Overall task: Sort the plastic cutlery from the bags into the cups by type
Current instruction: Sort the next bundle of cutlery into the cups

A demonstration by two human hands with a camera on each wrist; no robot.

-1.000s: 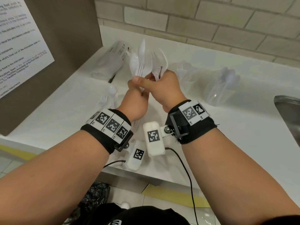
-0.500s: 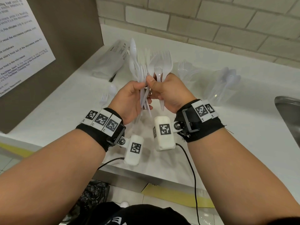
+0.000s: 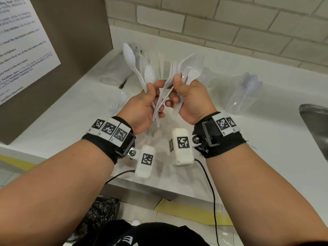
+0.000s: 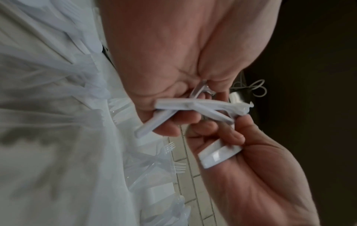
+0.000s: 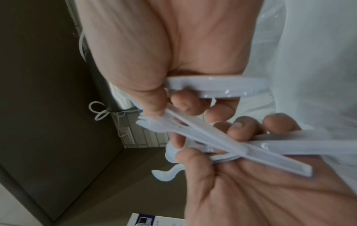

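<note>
Over the white counter [image 3: 71,125] both hands hold white plastic cutlery upright. My left hand [image 3: 156,98] grips a fanned bunch of spoons [image 3: 130,56] and long handles [image 4: 185,105]. My right hand [image 3: 174,91] holds two spoons [image 3: 194,71] in its palm and pinches a fork handle [image 3: 169,80] from the left bunch between thumb and finger. The handles cross between the two hands in the right wrist view [image 5: 231,145]. A clear cup of spoons [image 3: 245,93] stands at the right. Another clear cup [image 3: 209,80] is partly hidden behind the right hand.
A clear cutlery bag [image 3: 119,71] lies at the back left, and crumpled plastic [image 3: 159,139] sits under the hands. A loose fork [image 3: 113,106] and spoon [image 3: 122,96] lie on the counter. A brown panel with a notice [image 3: 26,50] bounds the left; a metal sink [image 3: 316,125] is at the right.
The hands have come slightly toward me. The single bunch has fanned apart: spoons now sit in the right hand, and its thumb has closed on a fork handle.
</note>
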